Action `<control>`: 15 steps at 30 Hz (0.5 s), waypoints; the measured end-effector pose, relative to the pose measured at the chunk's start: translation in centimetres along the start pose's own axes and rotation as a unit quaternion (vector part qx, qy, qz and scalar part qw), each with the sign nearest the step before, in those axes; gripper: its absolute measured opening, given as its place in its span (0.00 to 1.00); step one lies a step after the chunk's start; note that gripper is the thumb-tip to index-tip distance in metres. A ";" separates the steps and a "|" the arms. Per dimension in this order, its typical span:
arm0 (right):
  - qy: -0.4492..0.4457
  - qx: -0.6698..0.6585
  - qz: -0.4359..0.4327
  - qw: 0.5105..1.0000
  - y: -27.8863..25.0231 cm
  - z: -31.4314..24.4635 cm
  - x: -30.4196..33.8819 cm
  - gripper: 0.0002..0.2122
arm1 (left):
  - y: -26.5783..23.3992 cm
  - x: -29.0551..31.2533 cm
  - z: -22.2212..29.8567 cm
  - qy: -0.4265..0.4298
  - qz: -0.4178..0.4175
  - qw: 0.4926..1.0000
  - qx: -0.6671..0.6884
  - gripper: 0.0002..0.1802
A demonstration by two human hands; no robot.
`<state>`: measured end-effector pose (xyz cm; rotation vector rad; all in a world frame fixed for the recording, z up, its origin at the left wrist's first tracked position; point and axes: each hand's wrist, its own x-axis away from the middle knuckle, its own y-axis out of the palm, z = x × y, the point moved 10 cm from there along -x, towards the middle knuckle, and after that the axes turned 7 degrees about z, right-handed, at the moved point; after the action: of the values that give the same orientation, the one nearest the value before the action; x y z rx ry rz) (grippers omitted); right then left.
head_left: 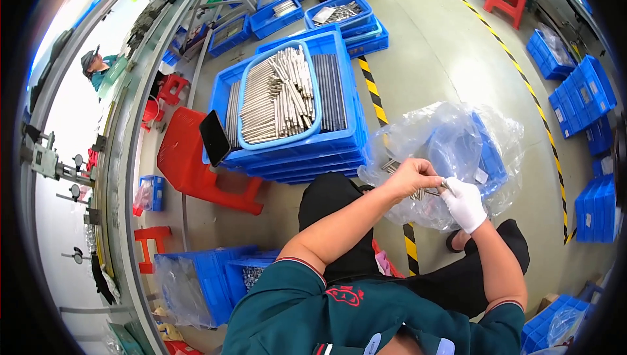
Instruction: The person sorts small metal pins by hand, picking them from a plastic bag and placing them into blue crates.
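Note:
My bare left hand (411, 177) and my white-gloved right hand (465, 205) meet in front of me, above a clear plastic bag. A thin metal rod (445, 186) shows at the gloved fingertips, and the right hand is closed on it. The left thumb and fingers are pinched together right beside it; what lies between them is too small to make out. Under the hands, the crumpled clear bag (398, 139) lines a blue bin (491, 159). A few more metal rods (390, 166) show inside the bag, partly hidden by the left hand.
Left of the bag stands a stack of blue crates (353, 113), topped by a light-blue tray (318, 103) of shiny metal rods (277, 94). A phone (214, 138) is propped at its corner. A red stool (186, 152) stands beside it. A person (98, 67) sits beyond the workbench.

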<state>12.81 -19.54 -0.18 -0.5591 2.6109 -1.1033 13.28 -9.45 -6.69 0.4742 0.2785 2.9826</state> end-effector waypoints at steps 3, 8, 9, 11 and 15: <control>0.006 -0.028 -0.012 1.000 0.1 -0.1 -0.4 0.06 | 0.0 0.3 1.2 0.046 0.011 0.998 -0.037 0.10; 0.045 -0.165 -0.030 0.985 0.3 -0.8 -0.7 0.05 | -0.1 2.7 6.0 0.106 0.047 0.985 -0.124 0.13; 0.048 -0.210 -0.032 0.976 0.4 -1.3 -0.9 0.04 | -0.4 3.5 7.0 0.107 0.055 0.982 -0.148 0.13; 0.043 -0.248 -0.044 0.967 0.6 -2.0 -1.0 0.04 | -1.8 5.0 9.4 0.175 0.096 0.961 -0.193 0.12; 0.044 -0.327 -0.034 0.943 -0.7 -3.3 -0.7 0.06 | -7.9 12.2 17.8 0.350 0.320 0.814 -0.336 0.11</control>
<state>12.37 -17.59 2.57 -0.7405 3.0360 -0.2423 8.03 2.80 11.99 -0.7725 -1.0788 3.3966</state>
